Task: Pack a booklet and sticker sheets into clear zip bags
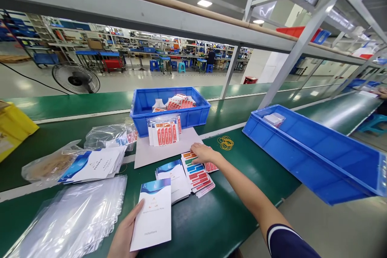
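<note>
My left hand [127,227] grips a white instruction booklet [152,219] with a blue band across its top, thumb on the front cover. My right hand [203,153] reaches over a fanned stack of sticker sheets [196,174] printed in red, blue, green and orange; its fingers are closed at the stack's upper edge. Exactly how many sheets they pinch is hidden. Beside the stickers, on the left, lies a pile of similar booklets [179,183]. More red sticker sheets [211,167] show partly under my right wrist.
Bagged sticker packs [165,134] lean against a blue bin [193,117] on white cardboard [145,157]. A long blue bin [290,157] stands right, near yellow rubber bands [225,143]. Clear plastic bags [75,217] and more booklets [98,163] lie left. A metal shelf frame [151,6] crosses above.
</note>
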`<state>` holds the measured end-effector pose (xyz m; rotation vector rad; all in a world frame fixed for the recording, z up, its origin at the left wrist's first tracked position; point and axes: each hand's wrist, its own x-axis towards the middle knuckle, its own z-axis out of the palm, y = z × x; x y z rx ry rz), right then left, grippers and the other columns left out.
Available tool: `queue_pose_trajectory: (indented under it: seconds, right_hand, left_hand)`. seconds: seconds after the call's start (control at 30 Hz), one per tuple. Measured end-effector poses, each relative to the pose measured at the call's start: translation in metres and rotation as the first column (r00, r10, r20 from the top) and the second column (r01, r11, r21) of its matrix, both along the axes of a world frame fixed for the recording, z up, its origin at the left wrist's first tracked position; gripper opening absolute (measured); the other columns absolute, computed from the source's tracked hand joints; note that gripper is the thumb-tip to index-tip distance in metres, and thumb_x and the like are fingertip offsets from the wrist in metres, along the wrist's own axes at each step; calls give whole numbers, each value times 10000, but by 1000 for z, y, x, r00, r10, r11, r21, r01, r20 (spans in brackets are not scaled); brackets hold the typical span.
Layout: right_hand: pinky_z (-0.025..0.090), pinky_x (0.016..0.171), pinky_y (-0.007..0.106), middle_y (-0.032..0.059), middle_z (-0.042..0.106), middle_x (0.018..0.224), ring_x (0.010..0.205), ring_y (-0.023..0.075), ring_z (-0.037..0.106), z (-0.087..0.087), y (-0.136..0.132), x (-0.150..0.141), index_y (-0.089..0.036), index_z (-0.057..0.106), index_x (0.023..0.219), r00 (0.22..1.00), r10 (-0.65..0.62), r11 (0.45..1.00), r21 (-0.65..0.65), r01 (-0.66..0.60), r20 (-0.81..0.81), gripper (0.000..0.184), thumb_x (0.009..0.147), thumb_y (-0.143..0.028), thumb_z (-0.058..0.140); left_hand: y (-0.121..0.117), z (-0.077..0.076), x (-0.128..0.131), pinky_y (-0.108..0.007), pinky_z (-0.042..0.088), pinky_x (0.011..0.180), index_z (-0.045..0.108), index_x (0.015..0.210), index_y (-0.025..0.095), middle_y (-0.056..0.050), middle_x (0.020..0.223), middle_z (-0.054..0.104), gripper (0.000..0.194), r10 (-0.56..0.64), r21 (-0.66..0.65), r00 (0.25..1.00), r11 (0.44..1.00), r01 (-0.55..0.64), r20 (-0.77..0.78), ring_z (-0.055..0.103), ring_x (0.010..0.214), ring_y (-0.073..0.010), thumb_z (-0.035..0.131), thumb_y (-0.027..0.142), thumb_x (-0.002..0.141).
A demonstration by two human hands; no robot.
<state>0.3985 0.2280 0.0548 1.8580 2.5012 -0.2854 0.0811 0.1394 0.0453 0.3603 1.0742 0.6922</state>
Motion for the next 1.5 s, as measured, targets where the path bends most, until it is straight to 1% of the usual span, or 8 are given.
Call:
queue_pose_trajectory:
  seconds: [0.3, 0.6, 0.73, 0.83, 0.97, 1.1, 1.2, 1.5]
  right_hand:
    - [424, 838, 374, 90, 603, 1003, 973, 246, 555, 11, 4, -5, -127, 586, 904, 993, -47, 999, 21, 49, -104, 300, 705, -275, 755]
    - [417, 596, 192, -23, 587, 782, 693, 105, 560, 68, -48, -20, -170, 491, 863, 844, 99, 994, 9, -111, -527, 204, 912, -365, 524]
    - [466, 634, 210, -20, 610, 821, 733, 119, 604, 51, -64, -85, -186, 489, 880, 715, 152, 985, 46, -165, -682, 180, 889, -344, 575]
    - [467, 841, 337, 48, 620, 988, 959, 193, 582, 27, -66, -114, -192, 536, 942, 748, 155, 972, 233, -1, -645, 87, 868, -211, 579]
    - [359, 1032, 442, 141, 522, 1270, 1233, 252, 436, 12, -67, -75, -176, 536, 1151, 864, 131, 870, 475, 135, -486, 277, 880, -230, 555]
    - [262, 1109, 501, 166, 255, 1515, 1412, 328, 164, -3, -86, 6, -157, 301, 1431, 991, 13, 924, 381, 40, -136, 798, 769, -352, 701]
    - [286, 1105, 494, 172, 264, 1514, 1417, 343, 147, -22, -102, 44, -124, 197, 1473, 999, -26, 952, 305, 18, 24, 975, 703, -315, 762]
    - [498, 914, 277, 55, 684, 1140, 1079, 180, 627, -42, -112, 60, -215, 604, 1154, 998, 43, 902, 432, -19, -46, 268, 901, -185, 520]
  left_hand:
    - [5, -17, -7, -486, 558, 834, 330, 1409, 66, -196, 1049, 718, 718, 0, 18, 990, 1000, -3, 142, 667, 949, -376, 667, 168, 784]
    - [5, -15, -6, -506, 465, 965, 406, 1393, 174, -137, 1170, 681, 629, 12, -99, 859, 994, 45, 512, 602, 1099, -363, 598, 384, 832]
    - [-4, -19, 1, -526, 486, 934, 422, 1382, 173, -146, 1093, 715, 701, 0, -64, 893, 997, 33, 450, 631, 1047, -376, 688, 370, 763]
    - [-11, -18, 5, -529, 517, 892, 340, 1418, 177, -133, 1020, 740, 803, -71, 32, 968, 997, 65, 243, 666, 977, -362, 739, 160, 721]
    - [-11, -11, 4, -553, 546, 839, 300, 1427, 163, -144, 976, 745, 869, -100, 47, 987, 994, 94, 122, 682, 924, -374, 758, 101, 691]
    - [-5, -8, -2, -557, 571, 789, 291, 1428, 190, -135, 949, 748, 933, -41, 24, 997, 999, 40, 71, 690, 892, -379, 785, 73, 646]
    - [-2, -9, -3, -553, 586, 755, 310, 1420, 196, -139, 949, 746, 972, -10, 14, 1000, 1000, 10, 30, 702, 842, -379, 805, 46, 598]
    - [1, -1, 5, -528, 610, 671, 311, 1420, 196, -126, 898, 750, 990, -29, 26, 999, 999, 30, -33, 705, 812, -390, 809, 38, 579]
